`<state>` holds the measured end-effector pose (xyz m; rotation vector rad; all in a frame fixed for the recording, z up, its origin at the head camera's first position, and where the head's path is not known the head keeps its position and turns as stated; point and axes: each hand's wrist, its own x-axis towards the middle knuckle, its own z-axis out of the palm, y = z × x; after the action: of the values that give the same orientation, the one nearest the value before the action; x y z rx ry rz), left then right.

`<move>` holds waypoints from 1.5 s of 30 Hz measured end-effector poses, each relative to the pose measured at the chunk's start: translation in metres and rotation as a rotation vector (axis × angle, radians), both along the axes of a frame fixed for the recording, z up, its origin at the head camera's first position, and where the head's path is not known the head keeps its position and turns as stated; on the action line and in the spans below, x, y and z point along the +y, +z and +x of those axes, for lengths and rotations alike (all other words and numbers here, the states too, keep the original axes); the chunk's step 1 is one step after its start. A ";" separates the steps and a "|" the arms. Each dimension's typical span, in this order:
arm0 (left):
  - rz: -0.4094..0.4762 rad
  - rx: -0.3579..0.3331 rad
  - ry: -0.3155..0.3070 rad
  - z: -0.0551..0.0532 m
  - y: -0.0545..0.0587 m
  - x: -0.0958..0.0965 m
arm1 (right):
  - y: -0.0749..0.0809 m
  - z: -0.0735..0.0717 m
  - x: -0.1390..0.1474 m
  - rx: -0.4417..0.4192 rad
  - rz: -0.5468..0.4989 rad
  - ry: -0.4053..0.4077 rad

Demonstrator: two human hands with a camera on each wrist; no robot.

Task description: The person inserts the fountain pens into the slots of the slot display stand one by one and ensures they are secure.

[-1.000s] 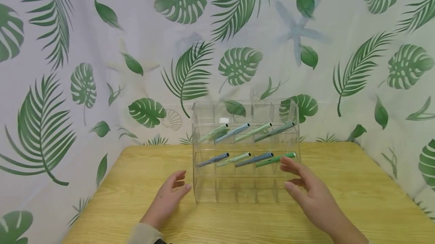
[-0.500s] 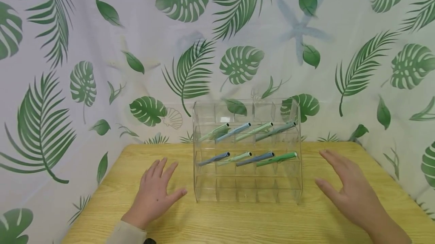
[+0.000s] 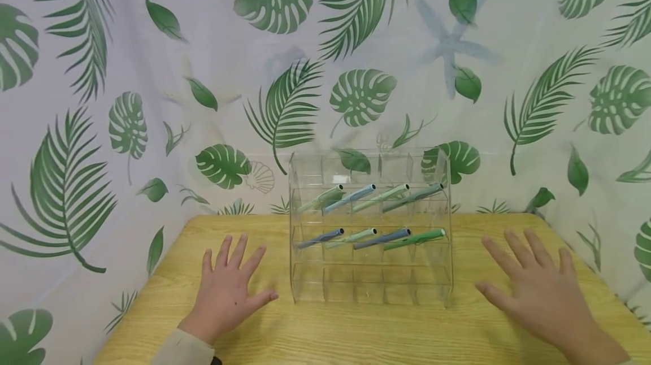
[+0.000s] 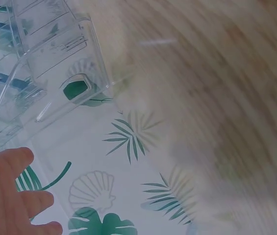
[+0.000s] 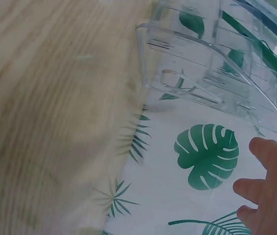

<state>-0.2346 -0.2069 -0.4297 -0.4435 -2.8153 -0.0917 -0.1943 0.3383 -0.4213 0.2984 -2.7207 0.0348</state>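
Note:
A clear acrylic pen rack point(image 3: 370, 291) stands on the wooden table, divided into small compartments. Its upper row of pens includes a light blue pen point(image 3: 350, 199) and a grey-green pen point(image 3: 413, 198). In the row below lie a dark blue pen point(image 3: 381, 239) and a bright green pen point(image 3: 414, 239), among others, all slanted. My left hand point(image 3: 226, 291), fingers spread, is to the left of the rack, apart from it and holding nothing. On the other side my right hand point(image 3: 539, 291) also has its fingers spread and holds nothing. Both wrist views show the rack's side panels near the fingers.
The wooden table point(image 3: 325, 334) reaches back to a hanging cloth point(image 3: 315, 127) printed with green leaves. Cloth also borders the table on the left and right. The rack's lowest tier point(image 3: 368, 274) shows no pens.
My right hand has left the bright green pen's end and moved right, its fingers spreading. The left hand has drawn away from the rack to the left and spread out. The pens stay put.

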 end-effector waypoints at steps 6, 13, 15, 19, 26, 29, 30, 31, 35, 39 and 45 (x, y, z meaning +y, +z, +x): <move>-0.006 -0.048 0.004 0.002 0.000 0.005 | -0.013 0.002 -0.003 -0.089 0.012 -0.027; -0.024 -0.042 -0.011 0.007 -0.006 0.004 | -0.018 0.004 -0.009 -0.147 0.014 -0.021; -0.026 -0.033 -0.013 0.008 -0.009 0.002 | -0.019 0.004 -0.012 -0.151 0.018 -0.016; -0.037 -0.032 -0.015 0.011 -0.010 -0.001 | -0.022 0.007 -0.015 -0.166 0.020 -0.013; -0.055 -0.053 -0.019 0.013 -0.006 0.001 | -0.025 0.008 -0.018 -0.198 0.012 -0.010; -0.053 -0.070 -0.017 0.013 -0.006 0.001 | -0.025 0.007 -0.019 -0.201 0.010 -0.008; -0.052 -0.073 -0.015 0.013 -0.006 0.001 | -0.025 0.007 -0.019 -0.201 0.012 -0.009; -0.051 -0.076 -0.014 0.013 -0.006 0.001 | -0.024 0.008 -0.019 -0.201 0.017 -0.011; -0.052 -0.077 -0.011 0.012 -0.007 0.001 | -0.022 0.008 -0.019 -0.194 0.036 -0.019; -0.048 -0.081 -0.008 0.013 -0.006 0.001 | -0.022 0.009 -0.019 -0.192 0.041 -0.017; -0.053 -0.063 -0.007 0.014 -0.006 0.000 | -0.024 0.009 -0.020 -0.180 0.039 -0.005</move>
<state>-0.2203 -0.2070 -0.4356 -0.4709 -2.8841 -0.0340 -0.1849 0.3185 -0.4453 0.3132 -2.9032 0.0072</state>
